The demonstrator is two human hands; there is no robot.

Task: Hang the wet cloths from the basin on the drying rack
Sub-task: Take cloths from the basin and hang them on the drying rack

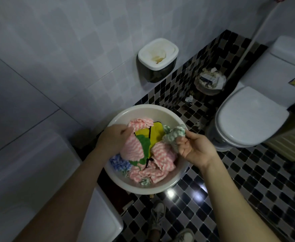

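Pinching a pink cloth (131,147) in the left hand (113,137) and a green cloth (173,137) in the right hand (193,149), both work over the basin (118,117). Soft, limp and probably water-heavy, each likely hangs best taken by an edge or corner.

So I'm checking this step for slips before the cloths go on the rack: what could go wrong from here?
The left hand grips a pink cloth tangled with a green cloth, so lifting it may drag others out. The right hand pinches only a bunched pale green cloth at the basin rim; it could slip and drip onto the tiled floor, which looks glossy. No drying rack is in view, so carrying may be needed.
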